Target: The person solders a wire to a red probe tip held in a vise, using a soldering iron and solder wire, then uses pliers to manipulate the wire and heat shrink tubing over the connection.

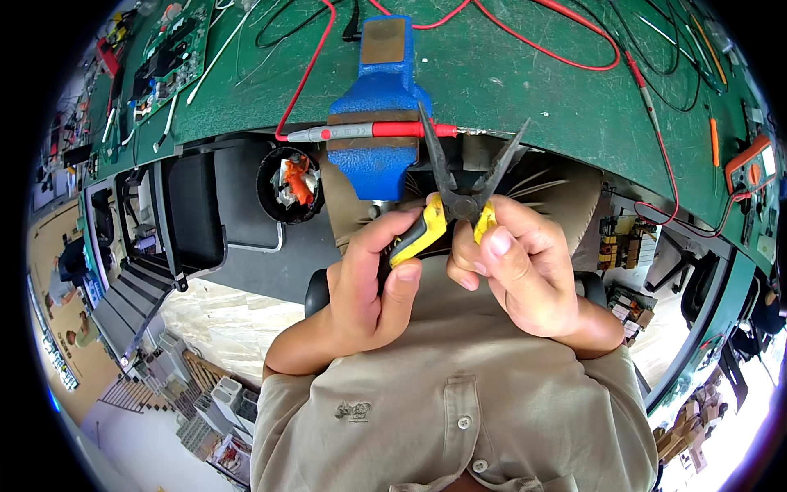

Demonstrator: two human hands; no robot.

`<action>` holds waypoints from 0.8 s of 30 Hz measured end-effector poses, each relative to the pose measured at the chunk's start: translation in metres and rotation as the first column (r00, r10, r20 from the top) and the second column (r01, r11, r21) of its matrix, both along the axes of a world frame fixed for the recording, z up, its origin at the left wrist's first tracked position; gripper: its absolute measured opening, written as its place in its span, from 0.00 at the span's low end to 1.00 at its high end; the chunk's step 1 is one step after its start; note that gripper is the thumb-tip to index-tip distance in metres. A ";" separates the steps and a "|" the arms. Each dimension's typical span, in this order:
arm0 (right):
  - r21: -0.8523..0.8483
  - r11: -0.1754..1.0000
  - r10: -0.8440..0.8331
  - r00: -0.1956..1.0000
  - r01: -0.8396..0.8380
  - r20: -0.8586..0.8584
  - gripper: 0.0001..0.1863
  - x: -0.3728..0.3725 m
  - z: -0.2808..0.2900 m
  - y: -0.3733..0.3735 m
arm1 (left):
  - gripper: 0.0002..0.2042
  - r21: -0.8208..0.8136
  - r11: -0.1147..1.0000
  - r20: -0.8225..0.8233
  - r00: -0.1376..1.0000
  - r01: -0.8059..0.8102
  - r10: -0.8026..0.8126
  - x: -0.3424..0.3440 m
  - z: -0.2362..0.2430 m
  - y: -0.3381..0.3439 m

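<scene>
Both my hands grip a pair of long-nose pliers with yellow and black handles, one handle in each. Its dark jaws are spread wide and point away from me, toward the bench edge. My left hand is closed around the left handle; my right hand pinches the right one. Just beyond the jaws, a blue bench vise clamps a red and grey test probe lying sideways. The probe's metal tip end passes behind the spread jaws, and I cannot tell whether they touch.
The green workbench carries red and black leads, a circuit board at left and an orange multimeter at right. A second red probe lies at the right. Below the edge stand a black bin and a chair.
</scene>
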State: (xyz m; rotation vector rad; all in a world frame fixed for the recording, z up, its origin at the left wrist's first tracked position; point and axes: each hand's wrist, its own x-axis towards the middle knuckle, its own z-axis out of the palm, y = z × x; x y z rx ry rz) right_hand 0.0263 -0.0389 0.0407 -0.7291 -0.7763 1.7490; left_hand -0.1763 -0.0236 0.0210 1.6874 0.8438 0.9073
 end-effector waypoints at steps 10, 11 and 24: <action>-0.075 0.997 -0.028 1.000 0.028 -0.003 0.17 -0.003 0.010 0.002 | 0.17 0.119 0.990 -0.111 0.990 -0.070 0.083 0.008 0.010 0.013; -0.076 0.997 -0.025 1.000 0.025 0.002 0.17 -0.003 0.011 0.002 | 0.19 0.123 0.989 -0.115 0.989 -0.082 0.096 0.008 0.008 0.012; -0.030 0.998 -0.058 0.997 0.057 -0.044 0.19 -0.006 -0.001 0.012 | 0.19 -0.041 0.982 0.017 0.983 -0.183 0.184 0.033 0.004 0.000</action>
